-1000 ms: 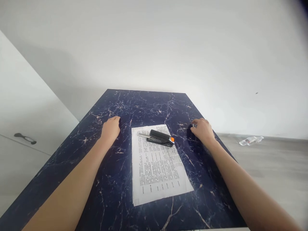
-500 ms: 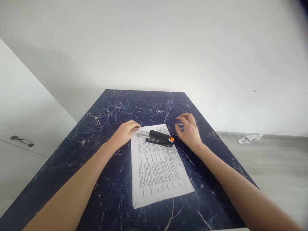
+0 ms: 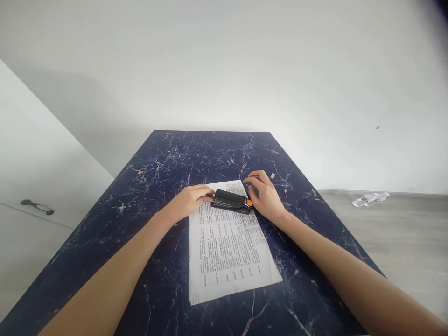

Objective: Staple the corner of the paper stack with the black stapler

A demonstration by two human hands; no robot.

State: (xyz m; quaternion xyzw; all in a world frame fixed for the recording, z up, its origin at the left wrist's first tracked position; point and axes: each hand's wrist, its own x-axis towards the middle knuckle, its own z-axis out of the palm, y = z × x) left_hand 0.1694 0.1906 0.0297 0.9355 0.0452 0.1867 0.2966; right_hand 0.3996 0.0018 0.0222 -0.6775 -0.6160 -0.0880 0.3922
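Observation:
A black stapler (image 3: 231, 201) with an orange end lies across the upper part of some printed paper (image 3: 231, 252). My left hand (image 3: 196, 198) is at the stapler's left end, its fingers and thumb closed together on that end; the metal tray that stuck out there is mostly inside or behind the fingertips. Beside the orange end is my right hand (image 3: 264, 193), fingers curved and apart, the thumb close to the stapler. Whether the thumb touches it I cannot tell. A small pale grey piece (image 3: 272, 176) lies on the table just beyond my right hand.
The dark blue marbled table (image 3: 210, 154) reaches toward a white wall (image 3: 224, 70). At the left stands a white cabinet with a dark handle (image 3: 37, 206). On the floor at the right lies a clear plastic wrapper (image 3: 370, 199).
My left hand has moved right onto the stapler's end, and the protruding metal tray has slid in. My right hand has come left toward the orange end; the small grey piece now shows beyond it.

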